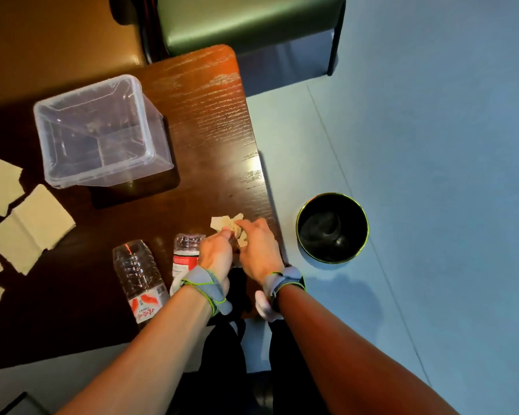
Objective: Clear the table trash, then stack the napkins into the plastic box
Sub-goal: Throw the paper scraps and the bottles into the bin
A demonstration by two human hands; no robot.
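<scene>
A crumpled paper scrap (222, 223) lies near the right edge of the dark wooden table (210, 121). My right hand (258, 250) curls over it and my left hand (216, 253) pinches it from the left side. Two empty plastic bottles lie on the table: one (138, 277) further left, the other (186, 250) partly hidden under my left hand. A clear plastic box (99, 130) stands open at the table's back. Several flat napkins (30, 226) are spread at the left.
A black round trash bin (331, 227) stands on the blue floor just right of the table. A green chair (252, 19) sits behind the table and a brown seat (57, 34) at the back left.
</scene>
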